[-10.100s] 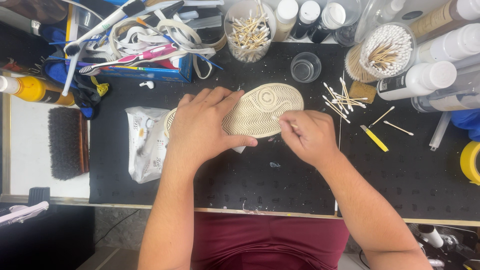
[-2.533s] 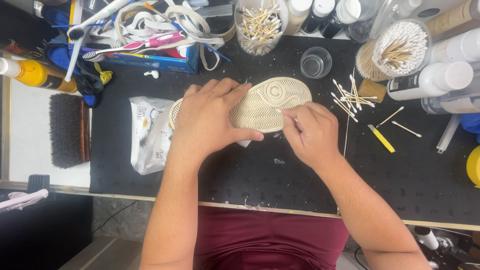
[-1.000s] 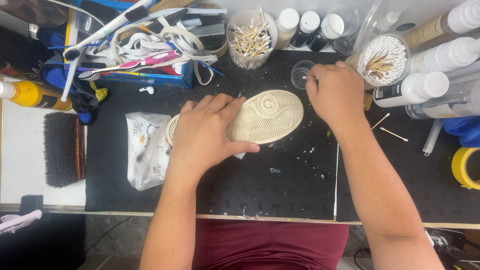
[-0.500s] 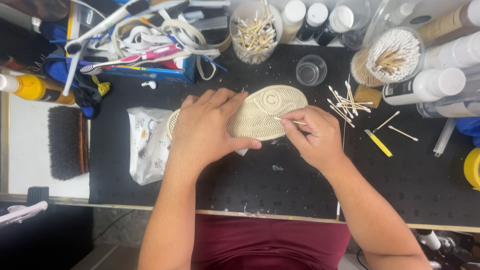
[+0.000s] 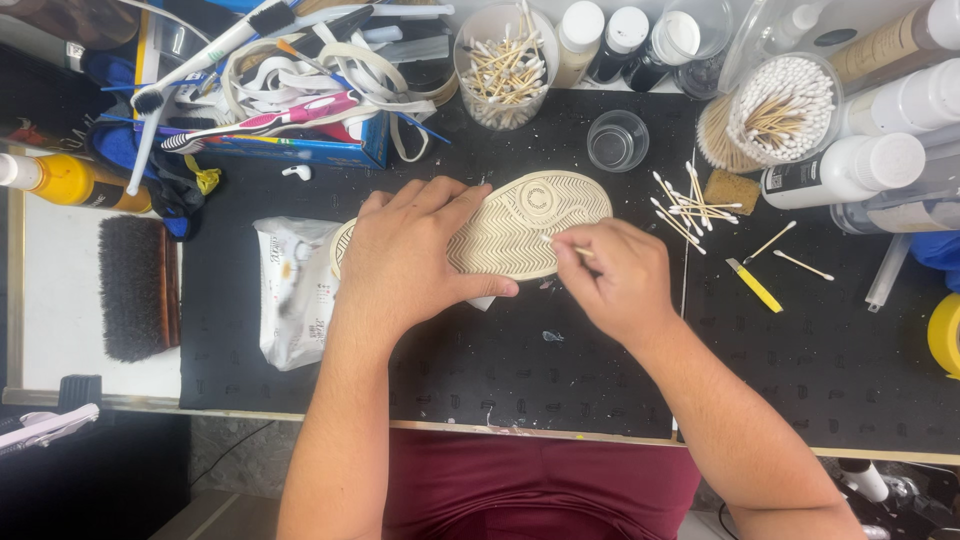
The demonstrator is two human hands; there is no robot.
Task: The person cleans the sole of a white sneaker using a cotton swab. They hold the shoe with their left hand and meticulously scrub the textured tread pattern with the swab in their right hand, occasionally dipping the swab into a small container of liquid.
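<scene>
A shoe lies sole-up on the black mat, its cream ridged sole (image 5: pixel 530 220) facing me. My left hand (image 5: pixel 405 255) presses flat on the heel half of the sole and holds the shoe down. My right hand (image 5: pixel 615 275) pinches a thin cotton swab (image 5: pixel 568 246) whose tip touches the sole's right edge near the toe. A small clear cup (image 5: pixel 617 140) stands just behind the toe.
Used swabs (image 5: pixel 685 205) lie scattered right of the shoe, with a yellow tool (image 5: pixel 755 285) beyond them. Jars of swabs (image 5: pixel 505 60) (image 5: pixel 775 105) and several bottles line the back. A wipes pack (image 5: pixel 295 290) and a dark brush (image 5: pixel 135 285) sit at left.
One second ago my right hand was up by the clear cup. It has come back down to the sole with a swab. My left hand stays on the shoe.
</scene>
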